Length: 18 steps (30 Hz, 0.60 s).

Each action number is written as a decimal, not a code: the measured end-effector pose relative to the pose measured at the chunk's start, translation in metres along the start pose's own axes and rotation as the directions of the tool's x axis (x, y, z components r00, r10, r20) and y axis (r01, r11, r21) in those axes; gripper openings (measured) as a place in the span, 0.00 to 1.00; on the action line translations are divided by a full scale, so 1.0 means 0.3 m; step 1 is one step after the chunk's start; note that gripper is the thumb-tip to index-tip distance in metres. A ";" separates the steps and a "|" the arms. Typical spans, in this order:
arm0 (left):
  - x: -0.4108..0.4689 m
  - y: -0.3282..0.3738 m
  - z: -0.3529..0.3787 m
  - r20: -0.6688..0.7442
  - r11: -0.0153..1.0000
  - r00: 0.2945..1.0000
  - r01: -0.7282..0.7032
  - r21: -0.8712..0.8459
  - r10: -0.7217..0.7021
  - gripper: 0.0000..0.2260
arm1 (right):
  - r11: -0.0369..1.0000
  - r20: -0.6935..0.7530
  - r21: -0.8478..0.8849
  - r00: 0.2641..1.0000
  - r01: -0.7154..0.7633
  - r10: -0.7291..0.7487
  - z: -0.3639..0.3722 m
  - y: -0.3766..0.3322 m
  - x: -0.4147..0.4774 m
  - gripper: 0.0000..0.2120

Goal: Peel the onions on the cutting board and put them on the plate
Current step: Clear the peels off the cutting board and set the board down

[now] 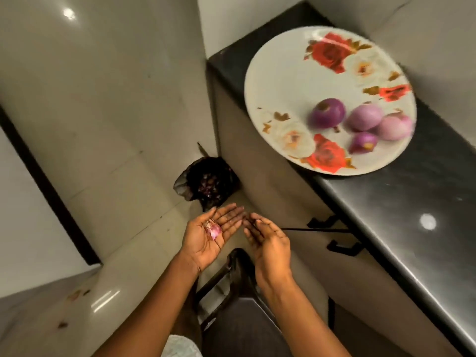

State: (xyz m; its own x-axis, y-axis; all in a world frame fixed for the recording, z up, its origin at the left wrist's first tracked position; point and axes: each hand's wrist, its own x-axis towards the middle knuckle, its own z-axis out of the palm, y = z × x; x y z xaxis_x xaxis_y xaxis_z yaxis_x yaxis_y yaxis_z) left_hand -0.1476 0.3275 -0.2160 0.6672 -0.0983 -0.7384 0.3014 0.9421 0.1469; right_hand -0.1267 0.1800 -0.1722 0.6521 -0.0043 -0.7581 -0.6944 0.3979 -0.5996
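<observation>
A white plate (291, 81) with red flower prints sits on the dark counter at the upper right. Several peeled purple onions (327, 115) lie together on its near right part. My left hand (210, 234) is held palm up below the counter, fingers straight, with bits of onion peel (213, 229) lying on the palm. My right hand (268, 238) hovers just to its right, palm turned toward the left hand, fingers relaxed and holding nothing. No cutting board is in view.
A black bin bag (208, 181) with onion peels inside stands on the tiled floor just beyond my hands. The dark counter (401, 215) has cabinet fronts with black handles (342, 247) beneath it. A dark stool (231, 284) is below my arms. Peel scraps (74, 296) lie on the floor at left.
</observation>
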 end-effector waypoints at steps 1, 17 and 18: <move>0.043 0.025 -0.028 -0.029 0.999 0.999 -0.033 -0.009 0.033 0.22 | 1.000 -0.007 -0.007 1.000 -0.024 0.024 0.028 0.034 0.059 0.11; 0.889 0.263 -0.387 -0.392 0.953 0.879 -0.303 -0.023 0.270 0.23 | 0.958 0.005 -0.070 0.961 -0.277 0.278 0.430 0.502 0.897 0.12; 0.915 0.275 -0.406 -0.383 0.957 0.886 -0.289 -0.022 0.259 0.24 | 0.953 0.017 -0.082 0.955 -0.292 0.295 0.442 0.507 0.914 0.13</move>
State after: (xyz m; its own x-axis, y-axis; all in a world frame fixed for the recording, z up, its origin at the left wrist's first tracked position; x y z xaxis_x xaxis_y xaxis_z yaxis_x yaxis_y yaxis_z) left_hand -0.0227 0.4172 -0.4866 0.4084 0.2800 -0.8688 0.0804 0.9371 0.3398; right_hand -0.0132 0.3610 -0.4373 0.4239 0.1289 -0.8965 -0.8772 0.3049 -0.3709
